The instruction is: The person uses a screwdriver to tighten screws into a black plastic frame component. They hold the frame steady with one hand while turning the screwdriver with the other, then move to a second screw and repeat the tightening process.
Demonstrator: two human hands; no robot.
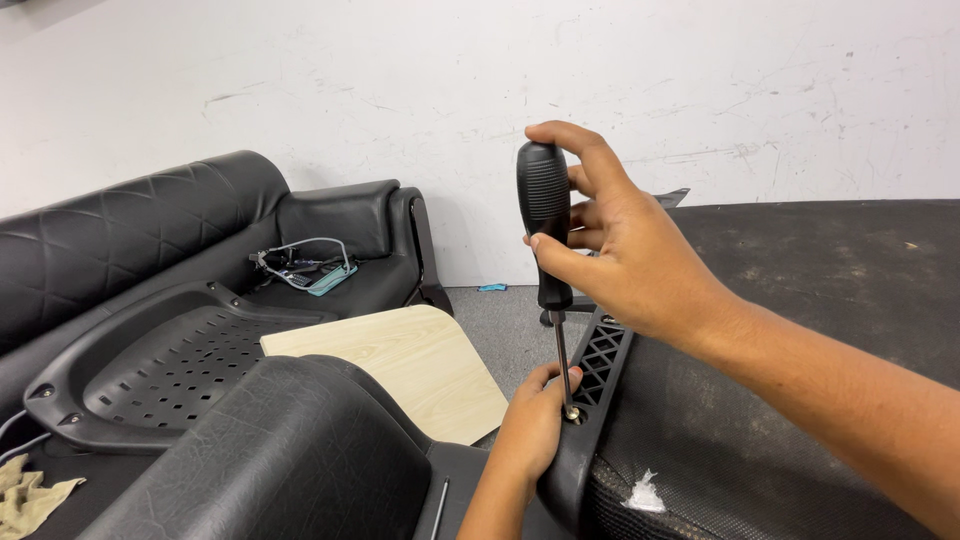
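Left hand (530, 425): nearest the camera, low in the middle; its fingers (545, 378) are curled together around the rim of the black chair frame (590, 400), pinching beside the screw (572, 412).
Right hand (610, 255): higher, coming in from the right; fingers (585, 150) wrapped close on the black handle of the screwdriver (545, 220), thumb against its lower part, forefinger arched over the top.
Screwdriver: upright, slightly tilted, its thin metal shaft running down to the screw at the frame's edge, tip touching it.
Chair frame: black plastic with a lattice of diamond holes, bordering dark mesh fabric (720, 440) that spreads to the right; a scrap of white plastic (643, 494) lies on the mesh near the bottom.
Near left: padded black chair back (290, 460).
Behind it: pale wooden board (420, 370) and a perforated black seat shell (160, 365).
Far left: black sofa (120, 240) with a tangle of cables (305, 265) on its seat.
Far: white wall (480, 80).
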